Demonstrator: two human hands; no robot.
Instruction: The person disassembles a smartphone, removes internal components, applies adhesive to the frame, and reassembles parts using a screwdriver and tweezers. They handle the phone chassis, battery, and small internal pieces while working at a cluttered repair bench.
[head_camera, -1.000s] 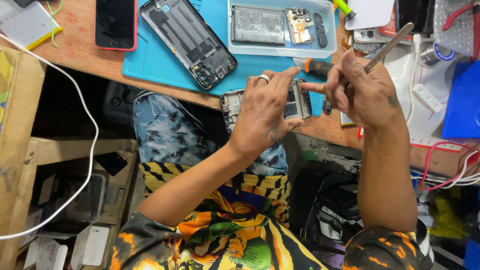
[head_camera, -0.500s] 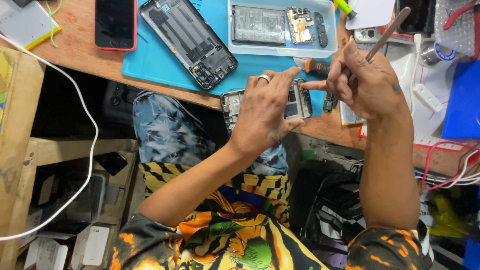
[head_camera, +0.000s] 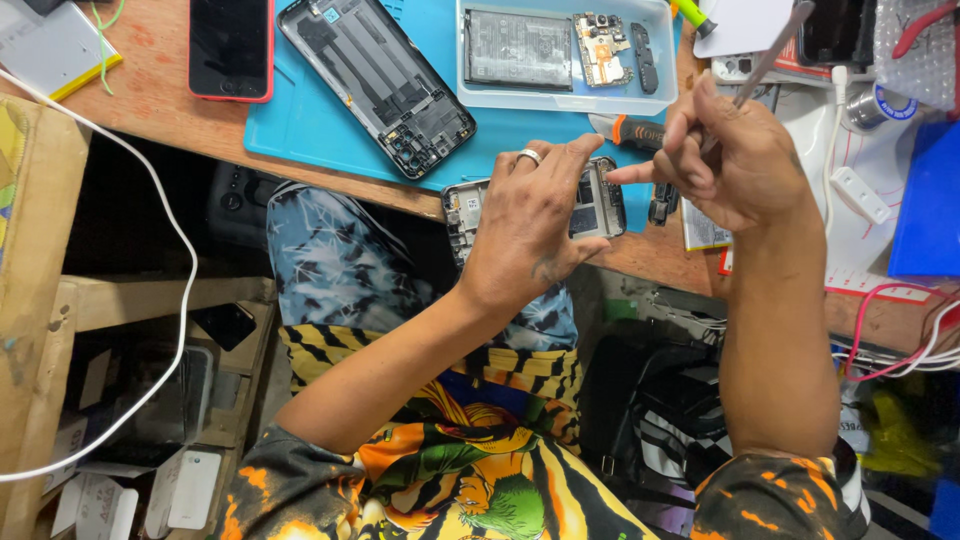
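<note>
An opened phone frame (head_camera: 598, 208) lies at the near edge of the wooden bench, mostly covered by my left hand (head_camera: 532, 225), which presses down on it with fingers spread; a ring shows on one finger. My right hand (head_camera: 735, 160) sits just right of the frame, gripping thin metal tweezers (head_camera: 772, 58) that slant up and away, its index finger pointing at the frame's right side. The tweezers' tip is hidden behind my fingers.
A blue work mat (head_camera: 310, 115) carries a black phone back cover (head_camera: 378, 82) and a clear tray (head_camera: 562, 98) with a battery and circuit board. A red-edged phone (head_camera: 230, 48) lies left. An orange-handled tool (head_camera: 628, 130) rests behind the frame. Cables (head_camera: 900, 335) hang right.
My right hand has shifted slightly and the tweezers now tilt more upright. My left hand stays pressed on the phone frame.
</note>
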